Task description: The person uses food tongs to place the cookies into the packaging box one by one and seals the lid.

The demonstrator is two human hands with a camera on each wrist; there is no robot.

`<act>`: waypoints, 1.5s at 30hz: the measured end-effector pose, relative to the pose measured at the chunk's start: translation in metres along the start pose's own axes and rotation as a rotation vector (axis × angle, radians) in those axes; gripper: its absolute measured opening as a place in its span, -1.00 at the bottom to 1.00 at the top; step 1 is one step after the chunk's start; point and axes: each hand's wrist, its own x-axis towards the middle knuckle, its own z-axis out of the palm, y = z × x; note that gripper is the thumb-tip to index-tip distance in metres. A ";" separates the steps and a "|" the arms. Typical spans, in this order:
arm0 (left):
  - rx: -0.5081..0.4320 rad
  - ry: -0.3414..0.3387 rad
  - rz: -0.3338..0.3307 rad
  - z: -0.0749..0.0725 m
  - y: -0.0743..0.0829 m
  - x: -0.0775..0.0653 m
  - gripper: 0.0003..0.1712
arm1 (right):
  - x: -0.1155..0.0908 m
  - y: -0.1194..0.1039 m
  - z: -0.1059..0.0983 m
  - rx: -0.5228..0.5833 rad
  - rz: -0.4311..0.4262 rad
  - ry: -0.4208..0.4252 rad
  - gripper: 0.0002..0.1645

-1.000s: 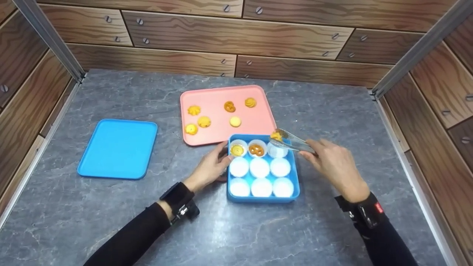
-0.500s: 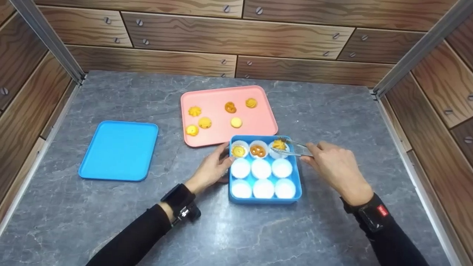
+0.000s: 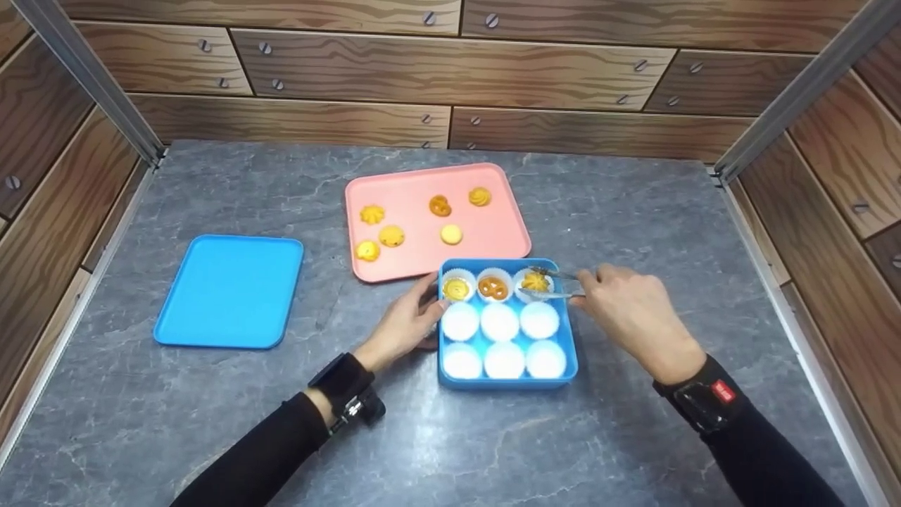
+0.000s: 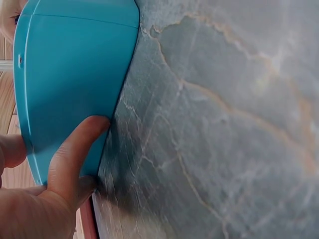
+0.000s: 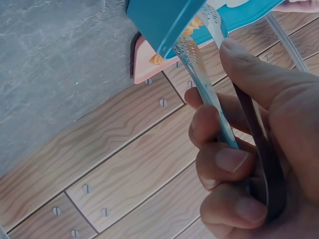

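Observation:
A blue box (image 3: 507, 384) holds several white paper cups in rows. My right hand (image 3: 630, 310) grips metal tongs (image 3: 559, 294) with perforated ends; in the right wrist view, the tongs (image 5: 219, 114) reach over the box rim. Between their tips, a star-shaped cookie (image 3: 536, 282) sits in the far right cup; whether the tips touch it I cannot tell. The far left cup has a yellow round cookie (image 3: 456, 289), the far middle one a pretzel-shaped cookie (image 3: 493, 287). My left hand (image 3: 401, 320) rests against the box's left side, its fingers (image 4: 75, 154) laid on the wall.
Behind the box, a pink tray (image 3: 415, 253) carries several cookies, among them another pretzel-shaped cookie (image 3: 440, 205) and a pale round cookie (image 3: 451, 234). A flat blue lid or tray (image 3: 229, 292) lies to the left. Wood-patterned walls (image 3: 450, 67) enclose the grey marbled table (image 3: 352, 451).
The tongs have carried the star-shaped cookie from above the box's far right corner down into the far right cup. My left hand stays at the box's side.

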 end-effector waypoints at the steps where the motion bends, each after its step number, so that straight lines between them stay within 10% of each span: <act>1: 0.003 0.001 0.003 0.000 0.000 0.000 -0.23 | 0.001 0.000 0.000 -0.003 -0.002 0.000 -0.48; 30: 0.053 -0.002 0.034 0.000 0.000 0.001 -0.25 | 0.009 0.010 -0.005 0.169 0.066 -0.143 -0.51; 45: -0.045 -0.010 -0.017 0.001 0.000 0.001 -0.25 | 0.043 0.023 0.015 0.284 0.120 -0.053 -0.45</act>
